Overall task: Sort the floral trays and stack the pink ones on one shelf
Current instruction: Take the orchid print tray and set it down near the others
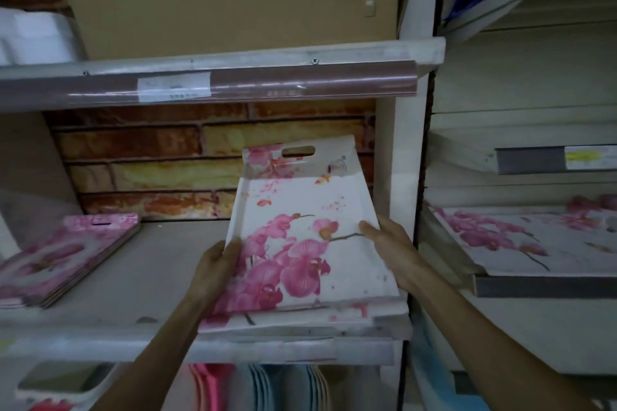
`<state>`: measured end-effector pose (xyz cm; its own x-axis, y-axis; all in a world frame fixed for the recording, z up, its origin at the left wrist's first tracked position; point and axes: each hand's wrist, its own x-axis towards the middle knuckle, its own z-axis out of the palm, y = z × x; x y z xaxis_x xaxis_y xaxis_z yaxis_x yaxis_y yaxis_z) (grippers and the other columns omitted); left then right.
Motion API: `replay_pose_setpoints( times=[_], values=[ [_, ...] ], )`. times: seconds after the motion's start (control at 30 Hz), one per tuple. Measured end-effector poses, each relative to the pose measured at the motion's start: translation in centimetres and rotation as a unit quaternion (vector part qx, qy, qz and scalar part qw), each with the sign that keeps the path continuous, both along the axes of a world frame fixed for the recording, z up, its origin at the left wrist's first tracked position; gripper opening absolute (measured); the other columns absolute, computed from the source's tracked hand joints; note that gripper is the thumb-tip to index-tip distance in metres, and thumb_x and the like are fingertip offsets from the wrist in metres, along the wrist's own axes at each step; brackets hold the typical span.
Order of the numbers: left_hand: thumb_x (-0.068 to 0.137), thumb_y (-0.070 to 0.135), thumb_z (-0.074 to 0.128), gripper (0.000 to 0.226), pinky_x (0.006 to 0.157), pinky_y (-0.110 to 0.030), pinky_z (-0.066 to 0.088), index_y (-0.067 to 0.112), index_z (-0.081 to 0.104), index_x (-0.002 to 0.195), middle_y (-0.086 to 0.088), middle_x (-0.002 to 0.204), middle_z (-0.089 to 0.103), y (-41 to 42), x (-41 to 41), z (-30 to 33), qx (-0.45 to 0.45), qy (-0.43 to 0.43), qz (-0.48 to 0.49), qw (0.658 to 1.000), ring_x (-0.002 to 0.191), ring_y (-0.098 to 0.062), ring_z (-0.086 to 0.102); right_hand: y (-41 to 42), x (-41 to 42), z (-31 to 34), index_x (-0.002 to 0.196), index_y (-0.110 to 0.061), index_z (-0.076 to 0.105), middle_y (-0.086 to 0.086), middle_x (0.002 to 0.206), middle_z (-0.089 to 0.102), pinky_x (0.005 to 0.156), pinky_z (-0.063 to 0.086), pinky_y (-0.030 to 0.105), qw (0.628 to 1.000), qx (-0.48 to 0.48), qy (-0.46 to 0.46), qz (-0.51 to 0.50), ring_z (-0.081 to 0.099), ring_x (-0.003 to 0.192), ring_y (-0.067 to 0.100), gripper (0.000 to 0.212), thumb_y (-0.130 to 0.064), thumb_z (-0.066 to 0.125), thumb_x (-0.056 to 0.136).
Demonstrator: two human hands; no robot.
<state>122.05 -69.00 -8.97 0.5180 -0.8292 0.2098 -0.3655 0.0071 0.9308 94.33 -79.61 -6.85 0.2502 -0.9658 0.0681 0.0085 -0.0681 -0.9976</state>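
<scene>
A white tray printed with pink orchids (310, 220) is held over the middle shelf (140, 277), tilted with its handle cut-out pointing to the back. My left hand (218, 260) grips its left edge and my right hand (389, 245) grips its right edge. It rests on top of a small stack of similar trays (300, 319) at the shelf's front right. Several pink floral trays (63, 257) lie stacked at the left end of the same shelf.
An upper shelf (213, 77) with a price strip hangs close above. A brick-pattern panel (150, 157) backs the bay. On the right-hand unit lies another orchid tray (521, 237). Pink and blue plates (267, 387) stand below.
</scene>
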Motion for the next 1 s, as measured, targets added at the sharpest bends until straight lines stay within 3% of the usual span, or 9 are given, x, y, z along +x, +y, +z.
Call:
replay_pose_setpoints(
  times=[0.1, 0.23, 0.43, 0.57, 0.73, 1.0],
  values=[
    [0.096, 0.03, 0.056, 0.03, 0.053, -0.027, 0.045, 0.001, 0.06, 0.095, -0.006, 0.067, 0.061, -2.7, 1.7, 0.1, -0.001, -0.002, 0.004, 1.0, 0.057, -0.018, 0.052, -0.4, 0.8, -0.5, 0.129, -0.017, 0.056, 0.002, 0.116, 0.065, 0.068, 0.052, 0.02, 0.997, -0.055, 0.055, -0.012, 0.062, 0.087, 0.004, 0.034, -0.005, 0.052, 0.097],
    [0.093, 0.019, 0.06, 0.024, 0.045, -0.024, 0.046, 0.01, 0.05, 0.112, -0.009, 0.073, 0.065, -5.1, 3.0, -0.4, 0.02, -0.027, -0.006, 0.999, 0.053, -0.017, 0.056, -1.3, 1.7, -1.3, 0.134, -0.018, 0.055, 0.003, 0.116, 0.064, 0.062, 0.052, 0.021, 0.991, -0.073, 0.102, -0.039, 0.06, 0.082, 0.004, 0.045, 0.001, 0.048, 0.093],
    [0.093, 0.015, 0.056, 0.014, 0.059, -0.028, 0.045, 0.004, 0.061, 0.098, -0.009, 0.072, 0.067, -7.4, 3.9, -2.8, 0.05, -0.132, 0.006, 0.99, 0.062, -0.025, 0.06, -2.4, 2.5, -4.0, 0.133, -0.017, 0.057, 0.005, 0.106, 0.067, 0.051, 0.05, 0.02, 0.986, -0.047, 0.146, -0.064, 0.061, 0.074, 0.017, 0.044, -0.002, 0.046, 0.093],
    [0.093, 0.017, 0.057, 0.013, 0.063, -0.027, 0.042, 0.008, 0.065, 0.091, -0.008, 0.071, 0.069, -7.5, 4.2, -4.4, 0.067, -0.159, 0.003, 0.985, 0.066, -0.026, 0.062, -2.3, 2.9, -5.6, 0.13, -0.016, 0.058, 0.002, 0.099, 0.064, 0.046, 0.045, 0.012, 0.984, -0.034, 0.157, -0.076, 0.058, 0.069, 0.011, 0.041, -0.002, 0.046, 0.093],
    [0.092, 0.016, 0.058, 0.015, 0.067, -0.033, 0.049, 0.007, 0.067, 0.084, -0.014, 0.07, 0.071, -7.3, 4.8, -5.8, 0.081, -0.145, 0.009, 0.986, 0.066, -0.029, 0.064, -2.4, 3.6, -7.6, 0.129, -0.019, 0.058, 0.003, 0.117, 0.068, 0.045, 0.043, 0.009, 0.985, -0.017, 0.162, -0.064, 0.06, 0.078, 0.01, 0.043, -0.003, 0.045, 0.092],
    [0.094, 0.018, 0.057, 0.016, 0.056, -0.024, 0.037, 0.007, 0.066, 0.087, -0.009, 0.073, 0.067, -7.3, 4.8, -6.4, 0.132, -0.187, -0.002, 0.973, 0.064, -0.023, 0.057, -2.7, 3.5, -8.7, 0.135, -0.019, 0.054, 0.004, 0.118, 0.063, 0.046, 0.042, 0.004, 0.982, 0.0, 0.182, -0.051, 0.058, 0.08, 0.01, 0.046, -0.001, 0.043, 0.094]
  ],
)
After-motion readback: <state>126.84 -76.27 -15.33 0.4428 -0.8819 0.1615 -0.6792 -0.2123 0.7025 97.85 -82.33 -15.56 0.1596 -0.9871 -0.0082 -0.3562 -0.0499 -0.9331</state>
